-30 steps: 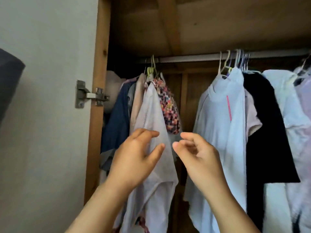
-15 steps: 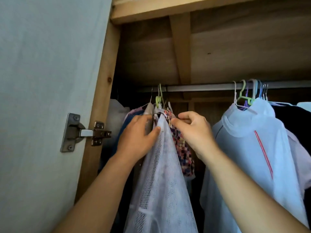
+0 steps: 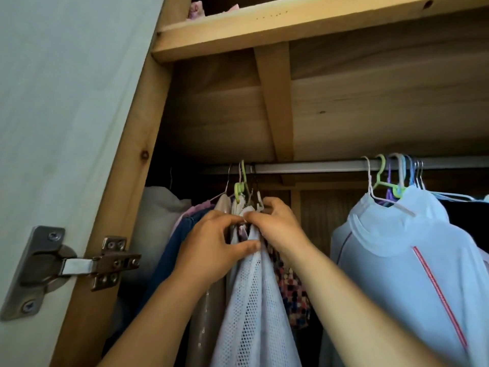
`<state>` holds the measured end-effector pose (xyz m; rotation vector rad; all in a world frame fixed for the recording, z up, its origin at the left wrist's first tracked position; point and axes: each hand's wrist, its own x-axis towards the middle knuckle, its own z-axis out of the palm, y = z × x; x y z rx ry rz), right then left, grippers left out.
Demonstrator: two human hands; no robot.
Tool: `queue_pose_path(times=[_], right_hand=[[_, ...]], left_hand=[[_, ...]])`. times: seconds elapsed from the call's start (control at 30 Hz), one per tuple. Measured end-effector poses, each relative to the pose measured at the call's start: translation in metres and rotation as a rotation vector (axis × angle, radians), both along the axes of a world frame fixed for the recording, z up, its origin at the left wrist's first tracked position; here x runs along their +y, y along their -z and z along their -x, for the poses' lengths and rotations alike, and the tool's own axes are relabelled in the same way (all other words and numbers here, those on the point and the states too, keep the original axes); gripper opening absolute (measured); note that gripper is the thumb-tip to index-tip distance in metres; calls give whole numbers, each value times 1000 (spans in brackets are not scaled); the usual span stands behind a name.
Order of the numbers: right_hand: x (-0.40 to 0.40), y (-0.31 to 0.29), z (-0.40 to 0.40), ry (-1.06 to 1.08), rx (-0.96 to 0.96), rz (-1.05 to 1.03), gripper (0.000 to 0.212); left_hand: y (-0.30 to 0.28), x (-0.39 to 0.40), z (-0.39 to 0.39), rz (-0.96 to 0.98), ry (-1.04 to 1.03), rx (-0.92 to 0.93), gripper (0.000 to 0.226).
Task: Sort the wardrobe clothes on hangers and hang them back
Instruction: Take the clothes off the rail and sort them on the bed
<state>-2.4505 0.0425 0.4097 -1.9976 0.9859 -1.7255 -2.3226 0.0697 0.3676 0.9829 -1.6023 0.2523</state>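
A white mesh garment (image 3: 254, 308) hangs from a cluster of hangers (image 3: 244, 186) at the left of the metal rail (image 3: 312, 166). My left hand (image 3: 211, 247) pinches the top of the mesh garment, thumb below and fingers above. My right hand (image 3: 277, 226) grips the same top edge just under the hanger hooks, fingers curled. Behind it hangs a multicoloured patterned garment (image 3: 293, 292). Left of my hands hang a beige garment (image 3: 209, 308) and a navy one (image 3: 174, 247). The hanger necks are partly hidden by my fingers.
A light blue jacket with a pink zip (image 3: 412, 274) hangs at the right on several coloured hangers (image 3: 391, 181). The white door (image 3: 66, 102) with its metal hinge (image 3: 68, 263) stands open at the left. A wooden shelf (image 3: 291, 25) runs overhead.
Both hands rose from waist height of the clothes to the hanger tops and closed on the mesh garment's top. The view tilted upward and came closer.
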Motion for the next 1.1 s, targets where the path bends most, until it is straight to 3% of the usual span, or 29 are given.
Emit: queue_pose_path(times=[0.07,0.17,0.6,0.77,0.93,1.0,1.1], right_hand=[[-7,1,8,-8,-31,-22,21],[-17,2,14,4,-36,-9,17],[-24,4,22,450,219,-47,42],[-33,1,30,210,14,-150,46],[-40,0,38,259,99,-143,64],[-40,4,41,266,100,-111,62],[-44,7,44,107,-13,-121,55]], left_hand=[[0,-1,-1,2,-15,7,65],[1,-2,0,6,-19,14,68],[8,1,-2,33,-3,28,62],[10,1,2,41,-11,-14,58],[16,-1,6,79,-14,-18,58],[18,-4,10,117,-30,-18,58],[20,-8,14,141,-61,-18,61]])
